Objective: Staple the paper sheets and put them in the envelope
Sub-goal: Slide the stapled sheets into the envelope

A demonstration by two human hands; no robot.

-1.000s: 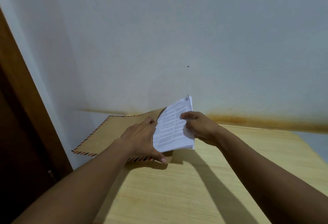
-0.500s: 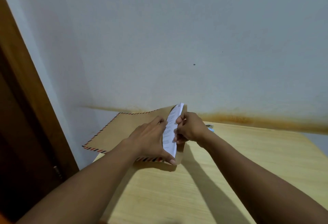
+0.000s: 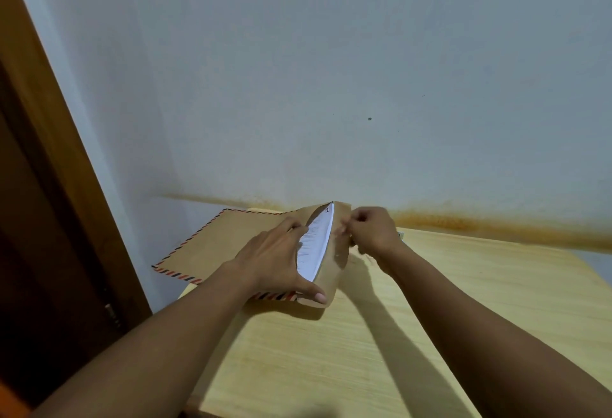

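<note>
Found envelope point(image 3: 228, 242) centre-left, its left end overhanging table point(image 3: 463, 318) edge beside wall point(image 3: 331, 70). Saw paper sheets point(image 3: 314, 245) mostly inside its mouth, white sliver showing. Noted left hand point(image 3: 275, 262) pressed flat on envelope, fingers extended; right hand point(image 3: 371, 230) pinching flap, fingers curled. Logged bare tabletop lower right.

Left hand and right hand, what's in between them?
In the head view, the white paper sheets, partly inside the envelope, and the envelope's raised flap lie between the left hand and the right hand.
</note>
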